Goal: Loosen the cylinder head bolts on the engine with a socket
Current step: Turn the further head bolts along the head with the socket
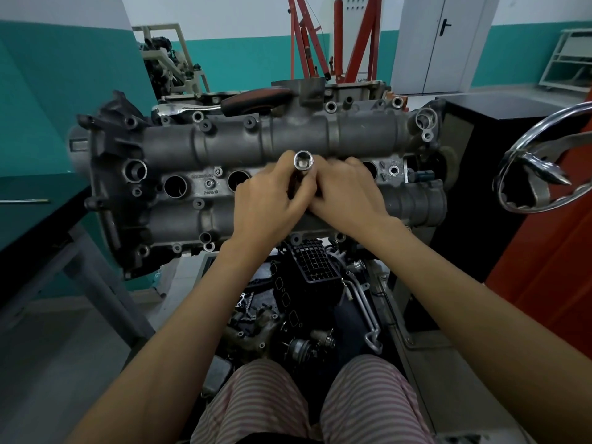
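Observation:
A grey cylinder head (224,145) lies across the view on a stand, with round plug wells along its middle. A chrome socket (303,161) stands upright over the middle of the head, its open end facing me. My left hand (272,200) grips the socket's shaft from the left. My right hand (347,190) closes on it from the right, fingers curled against the same shaft. The lower end of the socket and the bolt under it are hidden by my fingers. A ratchet (224,105) with a red and black handle lies on the far side of the head.
A chrome handwheel (544,161) juts in at the right beside a black cabinet (499,149). A dark workbench (28,225) stands at the left. Loose engine parts (307,302) lie below the head. A red engine hoist (333,40) stands behind.

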